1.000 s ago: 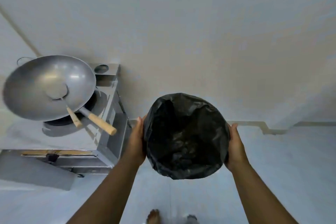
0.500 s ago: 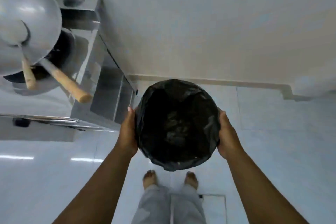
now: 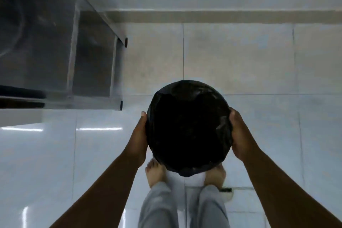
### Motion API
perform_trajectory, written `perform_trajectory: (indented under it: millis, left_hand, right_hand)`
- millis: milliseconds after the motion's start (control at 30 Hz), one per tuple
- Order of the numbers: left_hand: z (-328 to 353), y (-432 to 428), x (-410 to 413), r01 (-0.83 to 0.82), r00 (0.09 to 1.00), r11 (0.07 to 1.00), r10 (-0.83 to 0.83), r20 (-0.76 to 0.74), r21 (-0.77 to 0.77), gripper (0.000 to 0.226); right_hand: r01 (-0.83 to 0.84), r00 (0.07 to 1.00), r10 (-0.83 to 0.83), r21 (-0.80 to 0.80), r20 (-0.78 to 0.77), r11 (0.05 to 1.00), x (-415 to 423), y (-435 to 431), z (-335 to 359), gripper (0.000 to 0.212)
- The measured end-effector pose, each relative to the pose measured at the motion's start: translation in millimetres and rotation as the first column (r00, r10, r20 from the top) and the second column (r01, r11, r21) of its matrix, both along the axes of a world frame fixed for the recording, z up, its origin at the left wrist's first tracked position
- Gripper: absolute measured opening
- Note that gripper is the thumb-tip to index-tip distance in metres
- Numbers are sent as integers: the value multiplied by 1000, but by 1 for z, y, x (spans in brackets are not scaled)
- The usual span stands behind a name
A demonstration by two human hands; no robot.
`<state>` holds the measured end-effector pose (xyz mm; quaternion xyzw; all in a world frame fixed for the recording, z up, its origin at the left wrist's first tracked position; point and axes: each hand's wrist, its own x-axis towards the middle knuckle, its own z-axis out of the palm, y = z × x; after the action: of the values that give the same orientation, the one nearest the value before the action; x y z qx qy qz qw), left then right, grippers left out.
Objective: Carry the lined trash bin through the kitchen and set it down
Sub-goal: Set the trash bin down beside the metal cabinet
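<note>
A head-worn camera looks almost straight down at a pale, glossy tiled floor (image 3: 240, 61) that fills most of the view, with a strip of skirting and wall along the top. A second ago the view was more level and showed a steel wok with wooden-handled utensils on a stove; now only the blurred side of a grey stainless-steel kitchen unit (image 3: 55, 46) remains at the upper left, and the wok has gone from sight. The person's bare feet and grey trouser legs have come into view below. This suggests the person has bent their head down and is probably about to lower the load to the floor, so the carrying step looks nearly finished.

In the centre, held above the feet, is the round trash bin lined with a crinkled black plastic bag (image 3: 188, 127). It is off the floor, upright, its open mouth facing the camera. Its inside is too dark to tell whether anything lies within; no contents can be made out.

The left hand (image 3: 137, 140) presses flat against the bin's left side, fingers wrapped around the rim. The right hand (image 3: 240, 135) clasps the right side likewise, thumb hooked over the bagged edge.
</note>
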<state>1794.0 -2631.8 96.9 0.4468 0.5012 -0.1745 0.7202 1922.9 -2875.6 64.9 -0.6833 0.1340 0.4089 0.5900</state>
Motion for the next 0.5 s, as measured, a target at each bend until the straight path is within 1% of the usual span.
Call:
perform_trajectory:
  millis: [133,233,300,400,467,500]
  left_hand:
    - [-35,0,1,3,1000,1000,-3,-16,-8,64]
    - [-46,-1,-1,-2,1000,1000,2,-16,-4,68]
    - [-51,-1,-1,-13,1000,1000,13,4,-4,67]
    - [-56,2,-1,-37,999,999,38,32,-27,70]
    - [-57,2,-1,-48,999,998,49,23,-33,70]
    - [-58,2,-2,-54,998,998,55,15,-28,69]
  right_hand:
    - [9,1000,-9,4,26,1000,-2,-7,-54,57]
    - [18,1000,-18,9,17,1000,-5,-13,-74,73]
    - [26,1000,-26,14,16,1000,-5,-14,-80,77]
    - [7,1000,-7,5,4,1000,-4,-15,-85,74]
    - [-6,1000,6,-13,17,1000,-3,-12,-79,60]
    - [-11,1000,11,-4,16,1000,-3,-11,-74,57]
